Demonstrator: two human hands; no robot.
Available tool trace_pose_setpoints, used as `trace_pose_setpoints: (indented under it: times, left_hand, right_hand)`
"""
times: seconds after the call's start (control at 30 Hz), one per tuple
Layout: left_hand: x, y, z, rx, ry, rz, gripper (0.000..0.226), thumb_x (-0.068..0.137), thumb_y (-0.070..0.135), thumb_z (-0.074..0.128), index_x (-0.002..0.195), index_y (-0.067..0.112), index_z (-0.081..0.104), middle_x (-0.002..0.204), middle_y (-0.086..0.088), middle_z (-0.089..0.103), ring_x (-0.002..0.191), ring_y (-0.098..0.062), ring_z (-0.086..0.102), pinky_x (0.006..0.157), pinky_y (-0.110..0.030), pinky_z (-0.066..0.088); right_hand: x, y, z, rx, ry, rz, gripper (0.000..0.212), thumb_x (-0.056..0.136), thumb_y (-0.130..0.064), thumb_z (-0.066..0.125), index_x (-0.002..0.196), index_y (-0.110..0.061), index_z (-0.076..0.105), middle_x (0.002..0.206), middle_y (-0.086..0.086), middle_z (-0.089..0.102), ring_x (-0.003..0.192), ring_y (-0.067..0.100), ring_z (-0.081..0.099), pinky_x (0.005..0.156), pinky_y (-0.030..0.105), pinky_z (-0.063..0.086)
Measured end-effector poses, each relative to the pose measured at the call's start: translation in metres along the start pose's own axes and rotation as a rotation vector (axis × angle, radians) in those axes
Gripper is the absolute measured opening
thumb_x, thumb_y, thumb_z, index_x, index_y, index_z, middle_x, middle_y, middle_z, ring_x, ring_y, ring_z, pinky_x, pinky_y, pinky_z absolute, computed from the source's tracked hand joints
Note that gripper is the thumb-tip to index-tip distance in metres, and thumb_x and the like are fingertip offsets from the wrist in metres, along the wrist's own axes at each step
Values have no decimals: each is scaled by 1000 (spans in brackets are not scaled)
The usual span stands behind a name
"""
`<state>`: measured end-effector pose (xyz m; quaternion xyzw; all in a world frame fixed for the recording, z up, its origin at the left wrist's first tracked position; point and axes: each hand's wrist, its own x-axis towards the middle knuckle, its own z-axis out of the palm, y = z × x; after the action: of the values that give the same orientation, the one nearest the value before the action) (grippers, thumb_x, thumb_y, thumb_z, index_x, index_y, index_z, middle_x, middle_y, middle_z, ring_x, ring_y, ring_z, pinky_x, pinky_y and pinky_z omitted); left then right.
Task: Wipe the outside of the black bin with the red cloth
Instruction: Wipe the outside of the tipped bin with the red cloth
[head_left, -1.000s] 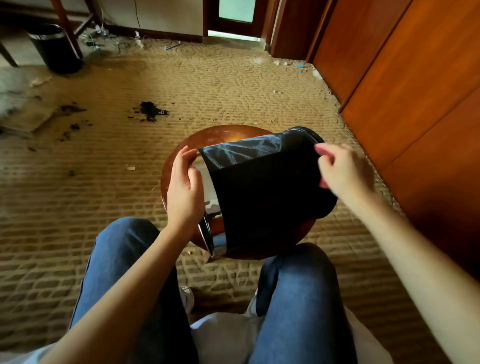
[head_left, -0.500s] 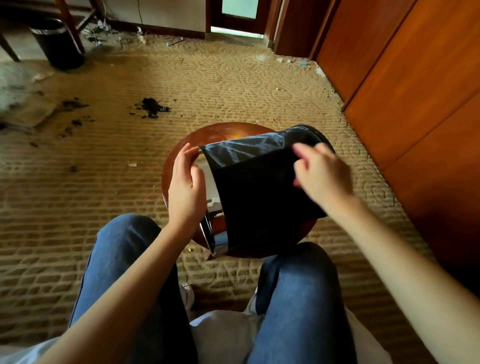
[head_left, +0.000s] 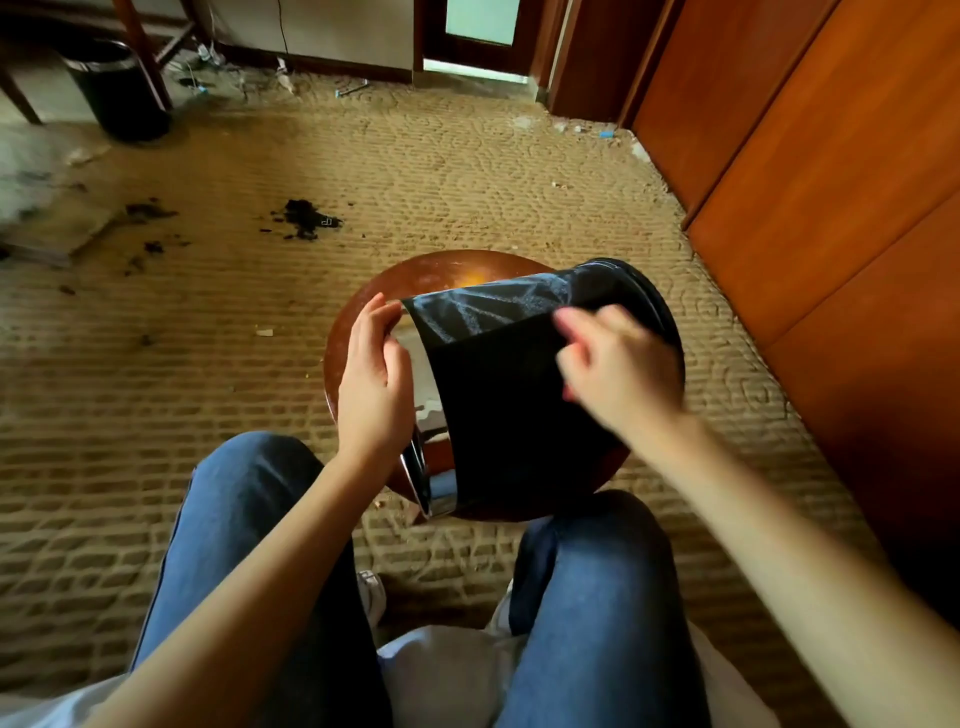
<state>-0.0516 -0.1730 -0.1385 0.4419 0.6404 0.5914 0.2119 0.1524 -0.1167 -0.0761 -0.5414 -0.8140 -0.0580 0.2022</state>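
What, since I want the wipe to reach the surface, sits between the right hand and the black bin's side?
Nothing visible. The right hand lies blurred against the side of the black bin; any red cloth is hidden beneath it. The left hand grips the chrome rim end, off to the side.

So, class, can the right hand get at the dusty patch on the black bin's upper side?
Probably yes: the right hand is on the black bin right beside the dusty patch, with nothing between.
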Motion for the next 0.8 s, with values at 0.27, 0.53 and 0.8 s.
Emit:
trace_pose_setpoints:
  times: [0.27, 0.53, 0.8]
  left_hand:
    - [4, 3, 4, -55, 9, -48, 47, 88, 24, 29, 129, 14, 50, 145, -2, 44, 133, -9, 39, 108, -15, 30]
    - [10, 4, -6, 27, -18, -47, 38, 90, 25, 36, 122, 19, 55, 132, 5, 53, 122, -5, 47, 103, -22, 36]
    - [39, 14, -21, 123, -109, -346, 30, 91, 37, 54, 82, 8, 56, 79, -10, 51, 73, -26, 53, 62, -36, 38]
  right_hand:
    - [-15, -75, 17, 68, 47, -85, 38, 77, -21, 47, 105, -3, 65, 83, 14, 60, 64, 34, 61, 46, 31, 43]
    - [11, 9, -5, 38, -69, 43, 42, 82, -32, 43, 116, -21, 65, 101, 10, 65, 89, 34, 63, 71, 39, 53]
    - [54, 118, -19, 447, -7, 643, 29, 92, -18, 48, 115, -17, 65, 85, 2, 64, 70, 20, 58, 65, 34, 50]
